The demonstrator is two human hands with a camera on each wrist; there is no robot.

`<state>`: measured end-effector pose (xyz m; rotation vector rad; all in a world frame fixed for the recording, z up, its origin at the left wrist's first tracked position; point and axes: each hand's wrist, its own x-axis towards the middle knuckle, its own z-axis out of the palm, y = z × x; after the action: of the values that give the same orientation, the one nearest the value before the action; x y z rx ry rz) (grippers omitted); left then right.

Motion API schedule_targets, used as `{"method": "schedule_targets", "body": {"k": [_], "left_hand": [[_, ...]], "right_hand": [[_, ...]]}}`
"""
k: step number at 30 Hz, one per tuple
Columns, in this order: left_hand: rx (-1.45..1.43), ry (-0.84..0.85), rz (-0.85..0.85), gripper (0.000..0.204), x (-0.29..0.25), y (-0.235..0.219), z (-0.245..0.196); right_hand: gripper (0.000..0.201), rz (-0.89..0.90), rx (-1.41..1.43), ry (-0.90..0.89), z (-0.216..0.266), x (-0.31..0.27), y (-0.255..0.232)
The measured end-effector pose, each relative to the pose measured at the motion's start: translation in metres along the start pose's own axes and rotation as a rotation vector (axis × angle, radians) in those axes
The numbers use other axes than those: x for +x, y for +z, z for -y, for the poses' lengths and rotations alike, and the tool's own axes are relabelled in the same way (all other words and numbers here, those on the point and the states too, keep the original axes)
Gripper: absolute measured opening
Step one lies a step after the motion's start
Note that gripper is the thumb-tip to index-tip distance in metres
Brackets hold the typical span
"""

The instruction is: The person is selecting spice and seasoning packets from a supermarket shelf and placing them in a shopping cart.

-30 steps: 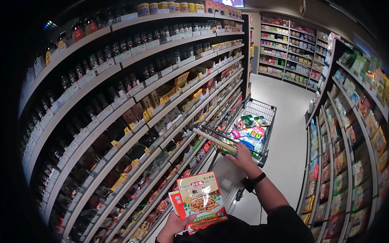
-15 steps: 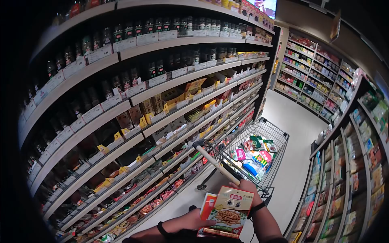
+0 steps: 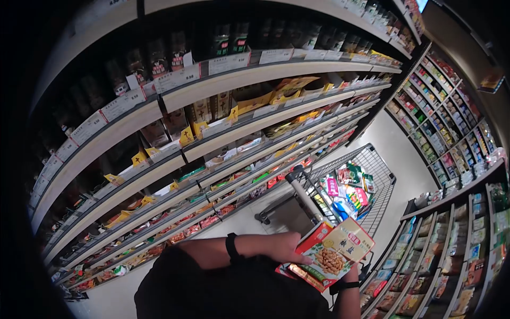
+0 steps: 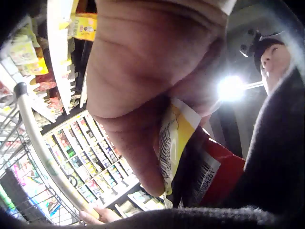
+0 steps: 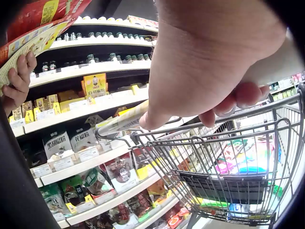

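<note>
My left hand [image 3: 284,247] holds a tan packet [image 3: 351,239] with a picture of nuts and a red packet [image 3: 314,237] behind it. Its fingers [image 5: 21,76] show against the packets [image 5: 24,45] in the right wrist view. Below the cart, in the head view, my right hand [image 3: 350,274] is mostly hidden by the packets. The right wrist view shows the right hand [image 5: 214,62] with its fingers curled round the cart handle [image 5: 125,121]. That pale handle [image 4: 45,143] also crosses the left wrist view, the right hand's fingers [image 4: 102,215] at its lower end.
A wire shopping cart [image 3: 380,212] carries several colourful bags [image 3: 348,186]. Long shelves [image 3: 234,80] of jars and packets stand on the left, more shelves [image 3: 451,255] on the right, with pale floor [image 3: 390,135] between. Another shelf unit [image 3: 446,117] stands at the far end.
The packets in my left hand have moved right and now cover much of the right hand. The head view has tilted, and the left shelves look larger and closer. The cart lies farther right in view.
</note>
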<state>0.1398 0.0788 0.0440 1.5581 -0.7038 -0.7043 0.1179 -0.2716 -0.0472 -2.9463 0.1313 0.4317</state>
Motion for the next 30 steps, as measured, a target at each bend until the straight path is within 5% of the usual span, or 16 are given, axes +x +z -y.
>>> {"method": "schedule_targets", "body": {"k": [4,6,10,11,14,30], "left_hand": [[0.053,-0.195,-0.069,0.055,-0.001,-0.023,0.004],[0.01,-0.184,-0.119,0.053,-0.004,-0.028,-0.005],[-0.029,-0.194,-0.261,0.05,-0.016,-0.025,-0.036],[-0.033,-0.1,-0.289,0.045,-0.015,-0.021,-0.016],[-0.161,0.005,-0.428,0.041,-0.011,-0.002,-0.013],[-0.242,-0.157,-0.929,0.043,0.038,0.148,-0.038]], "right_hand": [[0.066,-0.032,-0.124,0.002,-0.005,0.054,-0.016],[0.048,-0.12,-0.178,-0.042,-0.003,0.068,-0.023],[0.06,-0.225,-0.2,-0.08,-0.006,0.097,-0.038],[0.061,-0.208,-0.193,-0.059,-0.005,0.103,-0.046],[0.06,-0.188,-0.16,-0.02,-0.003,0.12,-0.064],[0.065,-0.184,-0.085,-0.157,-0.069,0.22,-0.09]]}}
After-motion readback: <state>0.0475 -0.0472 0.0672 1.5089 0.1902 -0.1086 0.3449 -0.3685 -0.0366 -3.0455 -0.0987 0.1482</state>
